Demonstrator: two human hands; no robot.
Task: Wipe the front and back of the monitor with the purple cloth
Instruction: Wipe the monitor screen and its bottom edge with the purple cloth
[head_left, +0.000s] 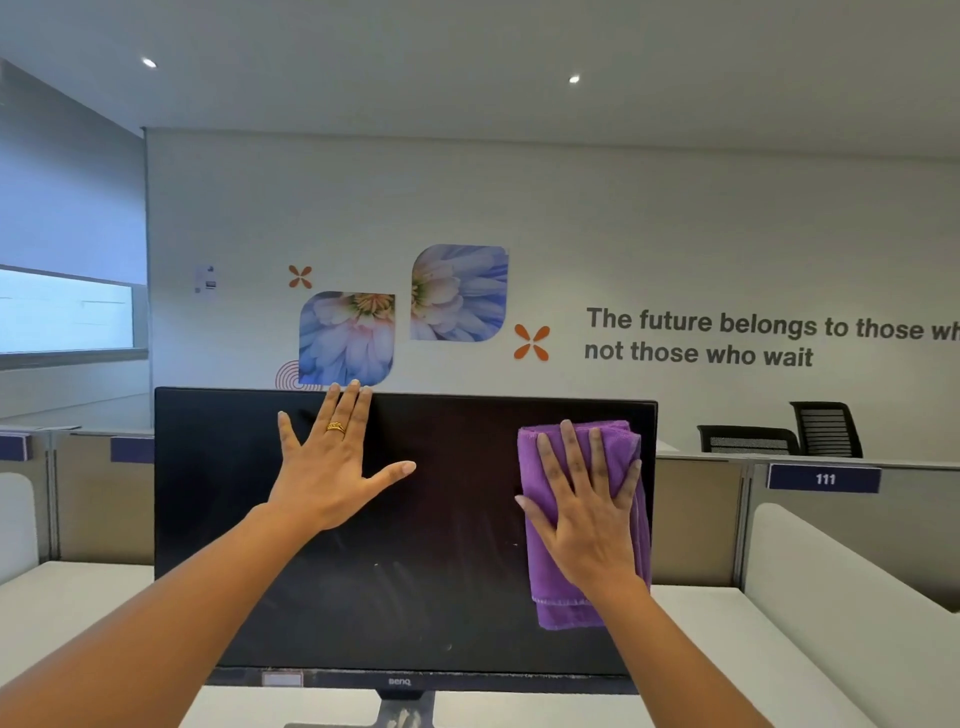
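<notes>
Monitor (447, 545) fills lower centre of frame, screen dark. Right hand (587, 514) flat, fingers spread, presses folded purple cloth (582, 608) on screen's right side. Left hand (332, 467) flat on screen upper centre, fingertips reaching top edge.

Left hand (332, 467), right hand (589, 519): flat, outstretched.

Below the monitor (441, 571), its stand (406, 716) is cut off by the bottom edge. Above its right, wall lettering (727, 338) runs off the right edge. Above its left, a small notice (205, 283) is unreadable.
</notes>
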